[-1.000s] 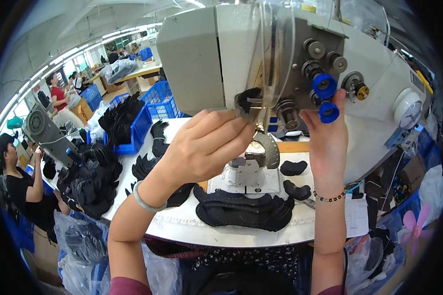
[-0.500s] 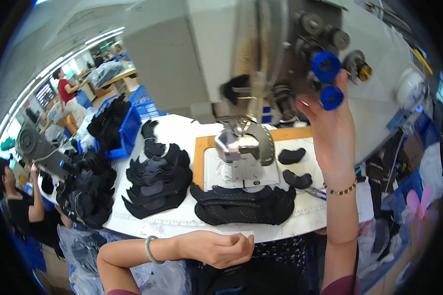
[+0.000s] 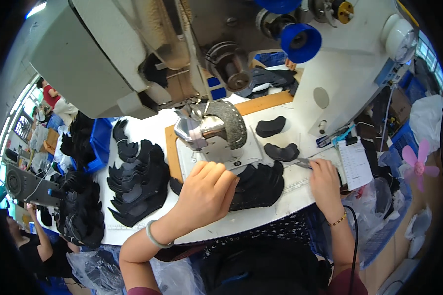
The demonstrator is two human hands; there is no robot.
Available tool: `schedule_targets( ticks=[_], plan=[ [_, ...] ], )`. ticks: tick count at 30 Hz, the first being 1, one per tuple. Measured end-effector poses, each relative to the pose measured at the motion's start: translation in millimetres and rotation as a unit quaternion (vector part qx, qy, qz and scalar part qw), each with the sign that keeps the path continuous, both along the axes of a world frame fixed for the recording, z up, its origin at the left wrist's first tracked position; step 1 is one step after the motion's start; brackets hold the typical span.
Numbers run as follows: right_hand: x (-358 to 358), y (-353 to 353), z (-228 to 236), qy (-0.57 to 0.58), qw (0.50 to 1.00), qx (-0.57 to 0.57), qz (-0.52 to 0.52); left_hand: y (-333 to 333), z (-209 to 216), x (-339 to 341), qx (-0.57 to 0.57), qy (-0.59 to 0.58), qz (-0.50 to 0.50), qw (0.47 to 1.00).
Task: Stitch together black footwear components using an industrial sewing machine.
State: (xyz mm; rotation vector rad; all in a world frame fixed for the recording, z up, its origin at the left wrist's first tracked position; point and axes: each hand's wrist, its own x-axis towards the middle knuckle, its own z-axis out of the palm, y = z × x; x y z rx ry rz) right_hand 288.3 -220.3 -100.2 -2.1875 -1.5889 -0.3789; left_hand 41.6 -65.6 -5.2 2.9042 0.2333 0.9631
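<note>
My left hand (image 3: 209, 189) is closed, knuckles up, in front of the sewing machine's metal post (image 3: 206, 132). What its fingers hold, if anything, is hidden. Under and beside it lies a row of black curved fabric pieces (image 3: 261, 187) with stitched edges. My right hand (image 3: 325, 182) rests low on the white tabletop, fingers closed round a pair of metal snips (image 3: 302, 162), whose tip points left. Two small black curved pads (image 3: 271, 126) (image 3: 281, 152) lie just beyond the snips. A dark grey stitched piece (image 3: 234, 125) sits on the post beneath the machine head.
More black pieces overlap in a pile (image 3: 140, 182) on the left. Behind them stands a blue crate (image 3: 99, 145) of black material. The machine head (image 3: 91, 64) overhangs the table. A paper sheet (image 3: 355, 164) and pink fan (image 3: 418, 167) are at right. Another person (image 3: 39, 246) works at far left.
My right hand has come down from the blue thread-tension knobs to the snips on the table. My left hand has risen forward over the black pieces. The view has shifted too.
</note>
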Motion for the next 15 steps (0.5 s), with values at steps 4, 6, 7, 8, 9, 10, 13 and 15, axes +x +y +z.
schedule_targets(
  ticks=[4, 6, 7, 8, 9, 10, 13, 15],
  plan=[
    [8.1, -16.4, 10.7, 0.086, 0.994, -0.064, 0.006, 6.8, -3.6, -6.0, -0.022, -0.008, 0.037, 0.999],
    [11.5, -25.4, 13.8, 0.054, 0.998, -0.037, 0.005, 5.5, -1.0, -5.5, -0.054, -0.007, 0.045, 0.997],
    [6.8, -27.6, 16.5, 0.054, 0.998, -0.034, 0.009, 4.8, 0.7, -3.9, -0.051, -0.008, 0.049, 0.997],
    [-6.2, -29.2, 19.9, 0.242, 0.968, 0.065, 0.025, 3.6, 1.8, -3.0, -0.073, -0.012, 0.043, 0.996],
    [-18.5, -27.9, 25.2, 0.42, 0.892, 0.16, 0.04, 2.3, 3.2, -2.1, -0.094, -0.016, 0.037, 0.995],
    [-32.1, -25.5, 33.8, 0.497, 0.838, 0.203, 0.095, -1.0, 6.7, -3.1, -0.095, -0.013, 0.038, 0.995],
    [-70.3, 3.3, 60.8, 0.653, 0.723, 0.135, 0.18, -3.6, 11.4, -1.9, -0.145, 0.005, 0.034, 0.989],
    [-80.3, 26.9, 66.3, 0.676, 0.69, 0.121, 0.23, -6.5, 12.1, 3.7, -0.125, 0.004, 0.023, 0.992]
  ],
)
